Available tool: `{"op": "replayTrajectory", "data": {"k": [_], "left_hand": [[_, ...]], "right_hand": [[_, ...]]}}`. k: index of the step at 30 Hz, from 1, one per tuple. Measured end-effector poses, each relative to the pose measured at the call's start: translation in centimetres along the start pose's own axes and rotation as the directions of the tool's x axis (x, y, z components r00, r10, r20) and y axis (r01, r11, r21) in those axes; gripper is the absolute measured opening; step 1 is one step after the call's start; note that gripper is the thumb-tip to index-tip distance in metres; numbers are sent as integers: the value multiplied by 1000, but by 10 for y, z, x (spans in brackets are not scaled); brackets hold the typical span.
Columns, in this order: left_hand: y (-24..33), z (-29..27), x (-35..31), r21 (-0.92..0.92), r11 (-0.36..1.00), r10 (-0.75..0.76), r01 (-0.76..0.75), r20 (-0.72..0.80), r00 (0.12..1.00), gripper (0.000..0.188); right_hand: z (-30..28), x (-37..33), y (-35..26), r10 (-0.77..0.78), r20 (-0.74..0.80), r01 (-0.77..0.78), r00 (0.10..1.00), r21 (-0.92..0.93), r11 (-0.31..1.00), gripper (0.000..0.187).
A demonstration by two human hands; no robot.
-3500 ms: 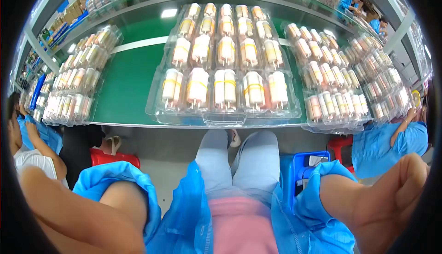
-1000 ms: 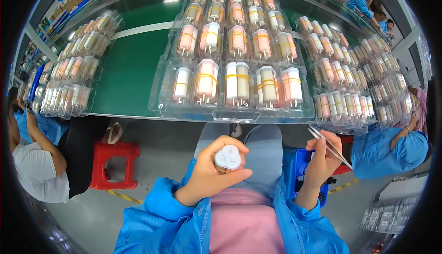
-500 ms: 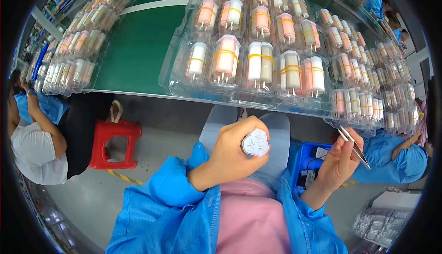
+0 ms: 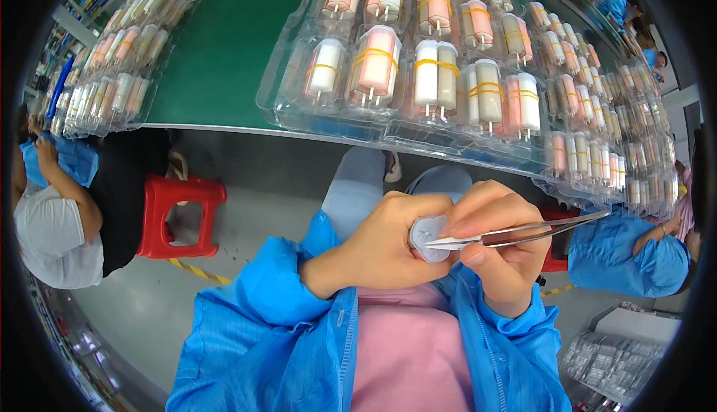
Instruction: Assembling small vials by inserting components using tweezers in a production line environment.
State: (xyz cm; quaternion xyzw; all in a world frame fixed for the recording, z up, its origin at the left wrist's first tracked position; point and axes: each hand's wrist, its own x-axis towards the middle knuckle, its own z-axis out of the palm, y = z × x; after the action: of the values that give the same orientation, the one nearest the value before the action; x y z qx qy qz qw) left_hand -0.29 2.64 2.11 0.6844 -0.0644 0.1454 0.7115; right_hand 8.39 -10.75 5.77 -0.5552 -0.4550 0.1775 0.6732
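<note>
My left hand (image 4: 377, 251) is wrapped round a white three-lobed piece (image 4: 427, 231), its end face turned up toward me. Small ridged marks show on that face; the rest is hidden in my fist. In my right hand (image 4: 504, 251) is a pair of metal tweezers (image 4: 549, 229), pinched between thumb and fingers. The tweezers' tips touch or sit right over the end face, and my right fingers are close against my left hand. Beyond my hands, a clear plastic tray (image 4: 287, 113) holds cylinder bundles (image 4: 376, 64) in white, pink and grey, tied with yellow bands.
The tray rests at the front edge of a green table (image 4: 216, 76). More filled trays stand at the right (image 4: 590, 162) and left (image 4: 104, 106). A red stool (image 4: 149, 218) is on the floor at left. Co-workers sit on both sides, one in a blue sleeve (image 4: 620, 255).
My right hand has come in from the right, bringing the tweezers to the end face of the piece. My left hand has shifted slightly to the right, still gripping it.
</note>
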Motion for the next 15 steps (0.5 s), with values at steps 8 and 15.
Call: {"op": "replayTrajectory", "data": {"k": [8,15], "left_hand": [[1,-1,-2,-133,986,-84,97,97,992,22],[2,-2,-2,-127,987,-89,104,118,989,21]], "right_hand": [[-2,2,1,47,-20,-48,999,-16,999,16],[-1,3,-1,72,-18,-72,997,-32,997,15]]}}
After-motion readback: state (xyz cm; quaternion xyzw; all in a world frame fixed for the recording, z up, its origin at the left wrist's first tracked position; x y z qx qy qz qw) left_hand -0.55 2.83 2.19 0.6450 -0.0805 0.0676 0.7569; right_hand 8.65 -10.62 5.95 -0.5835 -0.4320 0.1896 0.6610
